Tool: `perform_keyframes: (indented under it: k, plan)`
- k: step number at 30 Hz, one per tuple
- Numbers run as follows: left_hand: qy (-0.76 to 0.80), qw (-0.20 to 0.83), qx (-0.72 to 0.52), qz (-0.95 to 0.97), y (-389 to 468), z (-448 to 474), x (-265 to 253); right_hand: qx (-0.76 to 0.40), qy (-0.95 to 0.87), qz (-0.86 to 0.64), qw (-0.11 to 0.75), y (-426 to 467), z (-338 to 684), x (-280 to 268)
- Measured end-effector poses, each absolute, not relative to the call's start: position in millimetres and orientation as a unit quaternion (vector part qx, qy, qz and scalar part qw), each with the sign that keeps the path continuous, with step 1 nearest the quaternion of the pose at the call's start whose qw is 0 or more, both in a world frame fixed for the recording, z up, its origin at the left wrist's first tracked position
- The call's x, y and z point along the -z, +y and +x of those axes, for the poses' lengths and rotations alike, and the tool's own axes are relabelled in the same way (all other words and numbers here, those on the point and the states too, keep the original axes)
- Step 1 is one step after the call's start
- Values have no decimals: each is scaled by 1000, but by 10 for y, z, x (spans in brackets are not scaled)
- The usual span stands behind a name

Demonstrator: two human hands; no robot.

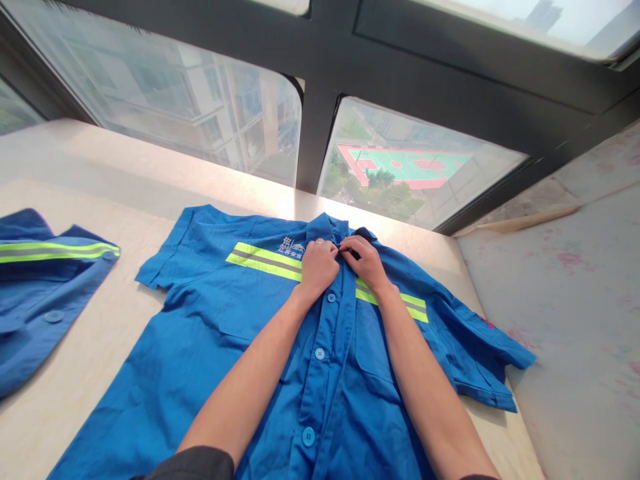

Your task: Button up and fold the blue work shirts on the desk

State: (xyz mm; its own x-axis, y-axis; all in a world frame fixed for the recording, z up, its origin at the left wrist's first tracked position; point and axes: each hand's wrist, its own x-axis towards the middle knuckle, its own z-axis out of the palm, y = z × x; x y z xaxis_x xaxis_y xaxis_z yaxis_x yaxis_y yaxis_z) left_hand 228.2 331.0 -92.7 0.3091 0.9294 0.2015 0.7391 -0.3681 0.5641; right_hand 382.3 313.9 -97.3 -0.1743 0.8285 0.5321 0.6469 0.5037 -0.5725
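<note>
A blue short-sleeved work shirt (200,373) lies spread out front side up, with yellow-green and grey reflective bands across the chest. Just below the collar, my left hand (321,267) pinches the front placket. Close beside it, my right hand (364,259) has its fingers closed on the other front edge of the shirt. Whatever sits between the fingertips is hidden. Farther down the placket, a row of blue buttons shows, among them a button (320,353) at mid-chest. White lettering (293,245) is partly covered by my left hand.
The shirt rests on a pale window ledge (125,167). Another blue garment (45,307) with a reflective band lies at the left. Dark window frames (320,133) rise behind the ledge, and a flower-patterned wall (565,280) bounds it on the right.
</note>
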Motion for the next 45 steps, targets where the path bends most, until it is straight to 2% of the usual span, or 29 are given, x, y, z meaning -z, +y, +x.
perform_keyframes:
  k: [28, 41, 45]
  plan:
    - [526, 180, -251, 793, 3326, 2281, 922, -49, -754, -541, 369, 3023, 3785, 918]
    - [540, 170, -255, 784, 3320, 2297, 945, -44, -764, -598, 237, 2986, 3673, 684]
    - [543, 156, -248, 787, 3308, 2303, 941, -30, -752, -620, 221, 2975, 3614, 690]
